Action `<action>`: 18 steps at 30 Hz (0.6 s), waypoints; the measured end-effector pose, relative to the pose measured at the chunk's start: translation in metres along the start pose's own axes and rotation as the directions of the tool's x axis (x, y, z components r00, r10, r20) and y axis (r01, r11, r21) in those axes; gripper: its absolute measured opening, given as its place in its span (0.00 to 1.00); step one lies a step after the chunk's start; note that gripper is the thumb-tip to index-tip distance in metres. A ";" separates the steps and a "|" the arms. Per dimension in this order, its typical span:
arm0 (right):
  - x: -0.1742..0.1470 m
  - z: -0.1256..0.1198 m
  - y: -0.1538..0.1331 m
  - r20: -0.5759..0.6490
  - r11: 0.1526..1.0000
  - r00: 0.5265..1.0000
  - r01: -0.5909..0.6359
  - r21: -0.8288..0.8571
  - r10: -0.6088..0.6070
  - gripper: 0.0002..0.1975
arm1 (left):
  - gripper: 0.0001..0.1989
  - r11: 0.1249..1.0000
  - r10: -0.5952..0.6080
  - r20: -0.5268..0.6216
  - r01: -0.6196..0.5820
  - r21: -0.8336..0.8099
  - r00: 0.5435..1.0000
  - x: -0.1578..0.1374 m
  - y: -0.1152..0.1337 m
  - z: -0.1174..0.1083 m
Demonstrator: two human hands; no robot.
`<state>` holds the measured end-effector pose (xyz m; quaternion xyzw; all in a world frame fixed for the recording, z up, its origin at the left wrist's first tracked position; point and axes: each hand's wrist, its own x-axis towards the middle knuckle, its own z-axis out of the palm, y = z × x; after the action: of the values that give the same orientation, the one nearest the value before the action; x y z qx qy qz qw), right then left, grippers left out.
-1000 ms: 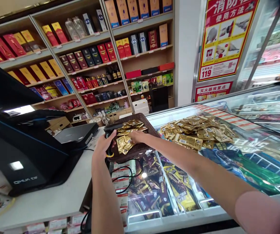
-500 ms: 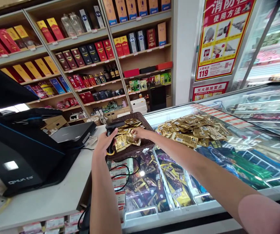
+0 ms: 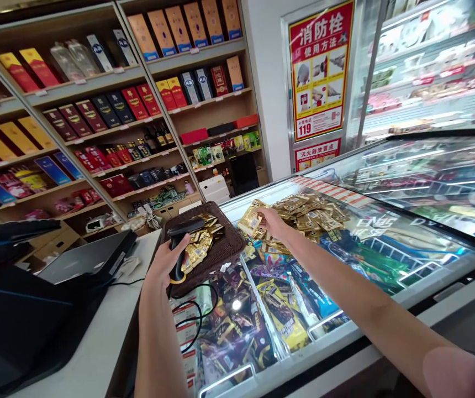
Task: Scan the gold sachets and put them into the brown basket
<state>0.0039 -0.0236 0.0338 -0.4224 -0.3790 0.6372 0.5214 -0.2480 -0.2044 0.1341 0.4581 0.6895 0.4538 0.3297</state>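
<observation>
- Left hand (image 3: 166, 258) clasped the scanner (image 3: 183, 226) by the basket (image 3: 233, 243).
- Right hand (image 3: 274, 222), well apart, pinched a packet (image 3: 249, 216) — right of the scanner, at the pile's (image 3: 318, 214) left edge, long axis unclear.

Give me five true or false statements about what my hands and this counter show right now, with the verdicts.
1. The left hand grips a black handheld scanner. True.
2. The right hand is empty. False: the right hand holds a flat gold foil packet.
3. Shiny gold packets lie in the brown woven basket. True.
4. The loose heap of gold packets sits on the floor. False: the heap lies on the clear glass cabinet top.
5. The red-and-yellow printed poster shows 119. True.
</observation>
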 end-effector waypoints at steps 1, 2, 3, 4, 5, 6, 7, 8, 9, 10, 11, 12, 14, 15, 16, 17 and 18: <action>0.000 -0.008 0.001 -0.028 1.000 1.000 0.003 -0.015 -0.003 0.09 | 0.33 1.000 0.003 0.018 -0.003 -0.011 1.000 -0.001 0.003 0.004; 0.001 -0.015 0.003 -0.065 0.999 0.998 0.007 -0.045 -0.010 0.10 | 0.33 1.000 0.006 0.037 -0.005 -0.023 0.999 -0.003 0.005 0.009; 0.002 -0.021 0.004 -0.109 0.996 0.994 0.010 -0.084 -0.019 0.10 | 0.33 0.999 0.008 0.054 -0.006 -0.035 0.999 -0.005 0.008 0.014; 0.002 -0.025 0.006 -0.153 0.993 0.988 0.012 -0.119 -0.031 0.11 | 0.32 0.999 0.012 0.068 -0.009 -0.046 0.998 -0.006 0.010 0.018; 0.003 -0.028 0.007 -0.183 0.990 0.982 0.019 -0.140 -0.045 0.12 | 0.32 0.998 0.020 0.083 -0.016 -0.054 0.996 -0.007 0.011 0.023; 0.004 -0.029 0.007 -0.197 0.989 0.979 0.030 -0.141 -0.058 0.12 | 0.31 0.998 0.032 0.095 -0.026 -0.059 0.995 -0.008 0.012 0.027; 0.004 -0.029 0.007 -0.195 0.992 0.979 0.042 -0.122 -0.065 0.13 | 0.31 0.997 0.047 0.103 -0.041 -0.060 0.994 -0.007 0.012 0.031; 0.004 -0.028 0.006 -0.178 0.995 0.982 0.049 -0.087 -0.064 0.13 | 0.30 0.996 0.067 0.105 -0.061 -0.058 0.992 -0.007 0.011 0.034; 0.004 -0.026 0.005 -0.148 0.998 0.987 0.052 -0.045 -0.058 0.13 | 0.30 0.995 0.086 0.106 -0.081 -0.053 0.991 -0.005 0.009 0.037; 0.003 -0.024 0.004 -0.108 0.999 0.993 0.046 -0.011 -0.046 0.13 | 0.29 0.994 0.102 0.107 -0.098 -0.043 0.989 -0.003 0.007 0.039; 0.002 -0.021 0.002 -0.062 0.999 0.998 0.033 0.008 -0.032 0.14 | 0.29 0.993 0.113 0.108 -0.111 -0.032 0.988 -0.001 0.005 0.040; 0.002 -0.018 0.001 -0.011 1.000 1.000 0.022 0.008 -0.022 0.14 | 0.28 0.992 0.123 0.109 -0.121 -0.022 0.986 0.000 0.002 0.041; 0.001 -0.012 -0.001 0.109 0.999 0.994 0.017 -0.046 -0.012 0.14 | 0.27 0.990 0.141 0.103 -0.141 -0.005 0.985 0.003 -0.001 0.040; 0.001 -0.010 -0.001 0.159 0.996 0.987 0.019 -0.090 -0.004 0.14 | 0.26 0.989 0.148 0.093 -0.149 0.005 0.985 0.003 -0.002 0.040; 0.001 -0.008 -0.001 0.196 0.990 0.981 0.021 -0.138 0.007 0.14 | 0.26 0.988 0.151 0.081 -0.153 0.016 0.985 0.003 -0.002 0.039; 0.001 -0.007 -0.001 0.216 0.982 0.976 0.022 -0.189 0.020 0.14 | 0.26 0.988 0.151 0.070 -0.154 0.033 0.986 0.003 -0.002 0.039; 0.002 -0.007 -0.002 0.216 0.969 0.976 0.021 -0.246 0.034 0.13 | 0.26 0.987 0.148 0.062 -0.151 0.052 0.987 0.002 -0.001 0.039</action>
<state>0.0104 -0.0213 0.0327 -0.4127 -0.5089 0.6293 0.4180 -0.2154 -0.1900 0.1189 0.5305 0.6559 0.4443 0.3015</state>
